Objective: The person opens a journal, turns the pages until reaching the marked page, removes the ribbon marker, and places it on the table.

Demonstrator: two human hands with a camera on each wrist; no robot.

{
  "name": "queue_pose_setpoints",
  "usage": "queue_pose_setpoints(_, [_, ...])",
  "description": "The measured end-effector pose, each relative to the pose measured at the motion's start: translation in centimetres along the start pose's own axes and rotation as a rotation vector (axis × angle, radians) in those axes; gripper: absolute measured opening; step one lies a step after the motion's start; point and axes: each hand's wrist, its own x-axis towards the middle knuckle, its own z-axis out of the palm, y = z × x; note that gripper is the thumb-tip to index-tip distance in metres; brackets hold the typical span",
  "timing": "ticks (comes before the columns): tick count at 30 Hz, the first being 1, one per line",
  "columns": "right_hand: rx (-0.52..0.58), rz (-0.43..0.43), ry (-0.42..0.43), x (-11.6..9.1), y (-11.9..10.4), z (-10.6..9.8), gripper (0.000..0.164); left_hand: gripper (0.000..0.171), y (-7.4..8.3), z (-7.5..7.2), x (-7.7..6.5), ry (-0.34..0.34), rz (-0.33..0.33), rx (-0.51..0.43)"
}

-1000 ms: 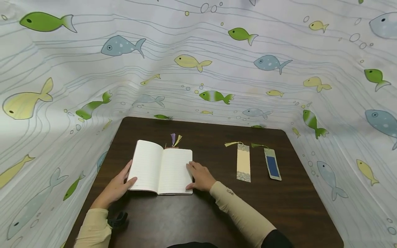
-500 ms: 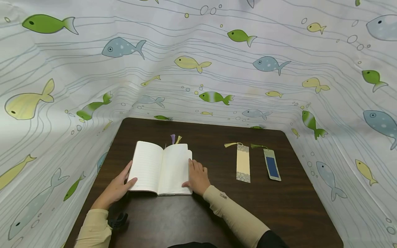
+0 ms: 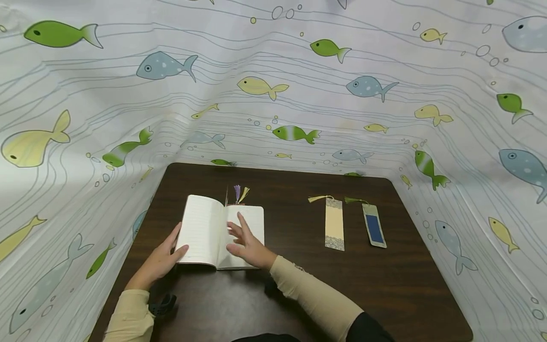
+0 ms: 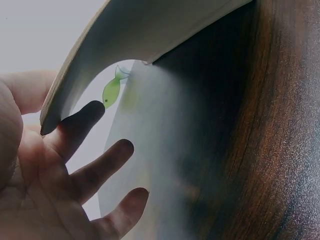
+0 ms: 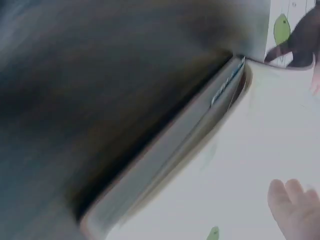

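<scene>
An open lined notebook (image 3: 198, 228) lies on the dark table. My left hand (image 3: 160, 256) grips its left edge, thumb on the page; in the left wrist view, the fingers (image 4: 107, 165) spread beneath the raised cover (image 4: 150, 25). Over the right page (image 3: 254, 218) is my right hand (image 3: 249, 244), fingers spread and a little bent, palm turned toward the spine. Near the spine a page stands on edge, seen as a thin line (image 3: 227, 192). Purple (image 3: 237, 192) and yellow tassels (image 3: 244, 194) stick out past the notebook's top edge.
A cream bookmark (image 3: 334, 223) with a yellow tassel lies right of the notebook. Beside it is a green-and-blue bookmark (image 3: 374, 225) with a green tassel. Fish-printed cloth (image 3: 299, 109) surrounds the table (image 3: 290, 304) on the back and sides.
My right hand has moved left from the notebook's right edge to over the right page. A page that lay on the right has swung up toward the spine. The left hand keeps its place.
</scene>
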Motion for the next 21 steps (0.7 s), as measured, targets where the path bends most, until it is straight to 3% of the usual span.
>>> queue_pose_setpoints(2, [-0.069, -0.039, -0.09, 0.3, -0.2, 0.7, 0.094, 0.077, 0.0, 0.0, 0.0, 0.002, 0.007, -0.019])
queue_pose_setpoints(5, [-0.271, -0.08, -0.192, 0.7, -0.1, 1.7, 0.095, 0.068, 0.1, 0.1, -0.1, -0.003, 0.003, -0.058])
queue_pose_setpoints(7, [-0.364, -0.087, -0.243, 0.8, 0.1, 2.3, 0.085, 0.062, 0.1, 0.1, -0.1, -0.011, 0.003, -0.094])
queue_pose_setpoints(10, [-0.401, -0.081, -0.304, 0.8, 0.6, 2.6, 0.066, 0.063, 0.1, 0.2, -0.1, -0.014, -0.007, -0.085])
queue_pose_setpoints(15, [-0.445, -0.069, -0.295, 0.6, 1.5, 1.7, 0.054, 0.08, -0.2, 0.2, 0.0, 0.01, 0.003, 0.032])
queue_pose_setpoints(18, [-0.63, -0.027, -0.242, 0.2, 2.3, 0.4, 0.057, 0.081, -0.5, 0.2, 0.0, 0.021, 0.024, 0.045])
queue_pose_setpoints(21, [-0.867, 0.093, -0.177, -0.3, 3.2, -1.0, 0.072, 0.081, -0.5, 0.1, 0.0, 0.027, 0.033, 0.036])
